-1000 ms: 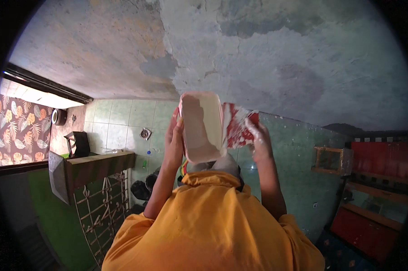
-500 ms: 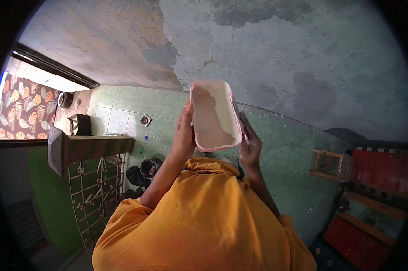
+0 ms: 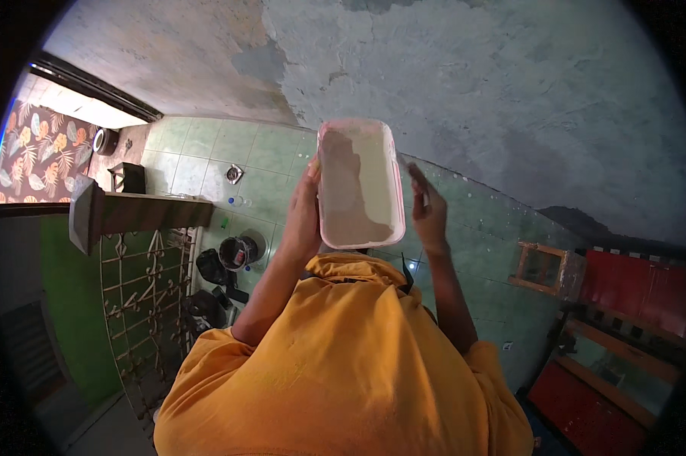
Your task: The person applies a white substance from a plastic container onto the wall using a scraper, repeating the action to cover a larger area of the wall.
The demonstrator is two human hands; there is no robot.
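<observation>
A pale rectangular plastic tub with a pinkish rim is held up in front of my chest. A smooth whitish to beige layer, perhaps paint or filler, covers its inside; a shadow darkens the left part. My left hand grips the tub's left side, thumb near the rim and the other fingers hidden behind it. Just off the tub's right side is my right hand, its fingers loosely bent and apart, with nothing visible in them.
A patchy, peeling wall rises ahead above green floor tiles. At left are a metal railing, a black bucket and a small bottle. A wooden frame and red cabinet stand at right.
My right hand has come away from the tub's right side. The tub has risen slightly and sits straighter, still in my left hand. The view has shifted a little.
</observation>
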